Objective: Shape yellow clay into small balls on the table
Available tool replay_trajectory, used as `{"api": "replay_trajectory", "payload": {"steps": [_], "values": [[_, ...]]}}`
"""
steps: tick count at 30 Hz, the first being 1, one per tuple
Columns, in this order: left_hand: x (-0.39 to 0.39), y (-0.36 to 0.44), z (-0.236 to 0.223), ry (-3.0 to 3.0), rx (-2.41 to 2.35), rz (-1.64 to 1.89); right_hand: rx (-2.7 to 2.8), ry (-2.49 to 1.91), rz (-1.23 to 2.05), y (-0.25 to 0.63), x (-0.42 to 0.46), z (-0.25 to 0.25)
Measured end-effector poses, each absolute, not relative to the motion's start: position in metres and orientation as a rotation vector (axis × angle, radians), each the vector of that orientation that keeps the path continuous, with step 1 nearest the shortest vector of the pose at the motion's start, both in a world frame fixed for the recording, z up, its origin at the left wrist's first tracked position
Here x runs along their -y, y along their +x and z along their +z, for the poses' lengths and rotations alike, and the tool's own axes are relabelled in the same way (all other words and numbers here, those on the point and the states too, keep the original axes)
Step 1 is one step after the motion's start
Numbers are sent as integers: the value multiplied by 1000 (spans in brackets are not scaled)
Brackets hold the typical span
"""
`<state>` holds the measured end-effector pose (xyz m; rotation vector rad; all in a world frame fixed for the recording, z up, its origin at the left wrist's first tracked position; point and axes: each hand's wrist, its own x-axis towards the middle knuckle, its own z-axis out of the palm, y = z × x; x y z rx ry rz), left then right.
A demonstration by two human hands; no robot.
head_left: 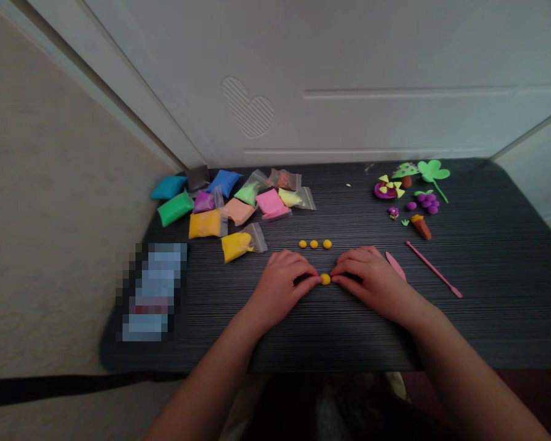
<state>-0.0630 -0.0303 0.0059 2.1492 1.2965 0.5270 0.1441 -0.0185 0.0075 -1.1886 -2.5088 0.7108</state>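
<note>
Between my two hands a small yellow clay ball [326, 279] rests on or just above the dark table; which, I cannot tell. My left hand [284, 278] pinches it from the left with thumb and forefinger. From the right, the fingertips of my right hand [371, 275] are closed against its other side. Just beyond lie three more yellow balls in a row: a left one [302, 244], a middle one [313, 244] and a right one [327, 244]. A pink clay knife [395, 266] is partly covered by my right hand.
Bags of coloured clay, including an open yellow one [237, 246], lie at the back left. A phone-like device [156, 291], blurred, is at the left edge. Finished clay figures, such as a green clover [433, 171] and purple grapes [428, 202], sit back right, behind a pink stick tool [434, 269].
</note>
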Motion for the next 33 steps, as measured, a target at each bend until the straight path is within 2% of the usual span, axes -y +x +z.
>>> {"api": "replay_trajectory", "payload": {"steps": [13, 19, 24, 33], "values": [[30, -64, 7, 2112, -1300, 536, 2384, -1244, 757, 144, 20, 9], [31, -63, 7, 2127, -1338, 563, 2165, -1451, 584, 132, 14, 5], [31, -62, 6, 2136, -1350, 599, 2201, -1506, 422, 122, 10, -1], [32, -62, 5, 2100, -1356, 655, 2237, -1429, 488, 128, 14, 0]]}}
